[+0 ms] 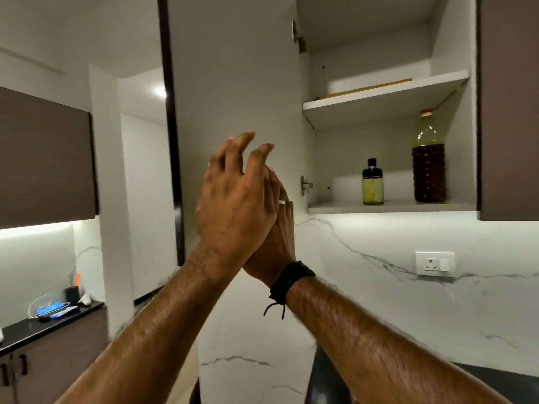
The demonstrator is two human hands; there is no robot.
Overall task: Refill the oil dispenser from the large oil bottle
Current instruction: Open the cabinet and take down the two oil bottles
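Two hands: your left hand [233, 196] and right hand [277, 228] are raised together in front of you, palm against palm, holding nothing.
Left hand: it lies nearest you, its back facing you, fingers [242, 141] loosely bent and a little spread at the tips.
Right hand: mostly hidden behind the left; you can see a ring [282, 202] on one finger and a dark wristband [291, 278] with a loose cord at the wrist.
Oil dispenser: the oil dispenser [373, 183] stands upright on the lower shelf [390, 207] of the open cabinet, to the right of your hands and well apart from them; it has a black top and yellowish contents.
Large oil bottle: the large oil bottle [428, 161] stands upright on the same shelf, further right of your hands than the dispenser, apart from it, cap on, dark oil filling most of it.
Cabinet door: the cabinet door [233, 68] stands swung open directly behind your hands.
Upper shelf: the upper shelf [385, 96] sits above both bottles, with something flat and tan lying on it.
Wall socket: the wall socket [434, 263] is on the marbled wall, right of your right wrist.
Table: a dark table [52, 325] lies far left of your left forearm, below hand level, carrying small blue and white items too blurred to name.
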